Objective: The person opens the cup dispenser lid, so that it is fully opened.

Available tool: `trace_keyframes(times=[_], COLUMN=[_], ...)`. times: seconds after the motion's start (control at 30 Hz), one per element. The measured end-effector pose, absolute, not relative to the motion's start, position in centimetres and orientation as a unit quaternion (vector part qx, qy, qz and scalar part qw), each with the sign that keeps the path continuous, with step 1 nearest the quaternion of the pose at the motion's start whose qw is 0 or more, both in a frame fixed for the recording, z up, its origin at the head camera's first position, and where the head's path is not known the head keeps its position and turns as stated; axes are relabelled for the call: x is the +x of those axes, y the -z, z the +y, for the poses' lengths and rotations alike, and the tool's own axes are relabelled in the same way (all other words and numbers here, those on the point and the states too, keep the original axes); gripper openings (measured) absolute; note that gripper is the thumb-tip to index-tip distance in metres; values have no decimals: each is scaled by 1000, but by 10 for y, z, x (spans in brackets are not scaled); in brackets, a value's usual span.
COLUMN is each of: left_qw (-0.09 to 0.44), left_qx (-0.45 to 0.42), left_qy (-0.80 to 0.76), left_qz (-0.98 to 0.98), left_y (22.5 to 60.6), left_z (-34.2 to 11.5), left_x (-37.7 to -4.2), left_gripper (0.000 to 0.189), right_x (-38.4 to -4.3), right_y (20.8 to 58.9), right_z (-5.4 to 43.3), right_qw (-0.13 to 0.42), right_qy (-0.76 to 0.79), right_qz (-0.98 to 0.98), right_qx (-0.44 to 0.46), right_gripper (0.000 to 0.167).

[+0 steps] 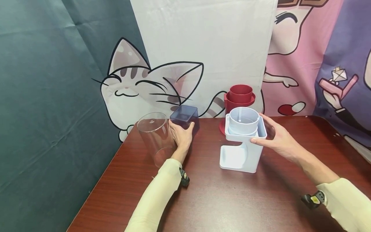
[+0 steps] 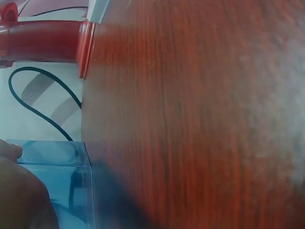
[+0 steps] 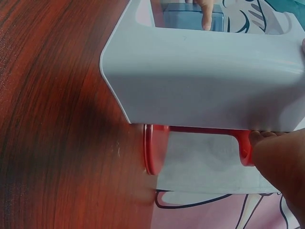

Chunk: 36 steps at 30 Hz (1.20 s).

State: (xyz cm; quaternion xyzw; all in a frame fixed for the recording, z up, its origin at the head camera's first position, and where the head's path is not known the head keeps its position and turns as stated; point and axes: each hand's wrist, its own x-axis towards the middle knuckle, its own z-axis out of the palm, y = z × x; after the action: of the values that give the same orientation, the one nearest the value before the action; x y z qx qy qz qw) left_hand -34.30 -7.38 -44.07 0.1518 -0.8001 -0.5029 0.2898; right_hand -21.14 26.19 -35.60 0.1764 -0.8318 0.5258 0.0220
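Note:
My left hand point(image 1: 182, 133) grips a see-through blue square container point(image 1: 185, 112), thumb on its right and fingers on its left. In the left wrist view that container point(image 2: 76, 186) stands on the table beside the hand point(image 2: 24, 195). My right hand point(image 1: 278, 135) holds the upper right side of a pale blue-white stand point(image 1: 252, 154), its thumb at the front of the rim. A round pale cup point(image 1: 243, 124) sits in the top of this stand. From the right wrist, the side of the stand point(image 3: 200, 86) fills the upper area, with my hand point(image 3: 281, 162) at its edge.
Left of my left hand, a tall clear cylinder point(image 1: 156, 138) stands close to the forearm. Behind the pale stand is a red stand point(image 1: 230, 106) with a red cup point(image 1: 241, 93) on top. A printed cloth point(image 1: 214, 38) hangs along the back edge of the brown table point(image 1: 203, 199).

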Motion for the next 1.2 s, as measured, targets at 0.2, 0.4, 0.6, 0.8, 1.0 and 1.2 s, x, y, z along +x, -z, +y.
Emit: trace_keyframes(times=[0.2, 0.4, 0.6, 0.8, 1.0, 1.2], left_qw=[284, 281, 279, 281, 290, 277], left_qx=[156, 160, 168, 169, 175, 166], left_qy=[506, 507, 495, 488, 477, 487], left_qz=[-799, -799, -806, -809, -811, -811], left_y=[439, 438, 440, 440, 439, 437], left_z=[-75, -78, -80, -82, -84, -85], left_x=[-345, -347, -350, -353, -353, -352], left_gripper=[118, 119, 120, 119, 119, 121], right_x=[-213, -214, -214, -214, -217, -219], right_y=[356, 355, 354, 354, 355, 355], right_z=[263, 263, 264, 264, 268, 270], right_qw=[21, 21, 21, 21, 29, 25], right_qy=[-526, -536, -542, -547, -552, -556], right_qz=[-831, -824, -822, -820, -815, -814], right_qx=[180, 181, 171, 169, 172, 165], right_gripper=[96, 94, 94, 93, 92, 93])
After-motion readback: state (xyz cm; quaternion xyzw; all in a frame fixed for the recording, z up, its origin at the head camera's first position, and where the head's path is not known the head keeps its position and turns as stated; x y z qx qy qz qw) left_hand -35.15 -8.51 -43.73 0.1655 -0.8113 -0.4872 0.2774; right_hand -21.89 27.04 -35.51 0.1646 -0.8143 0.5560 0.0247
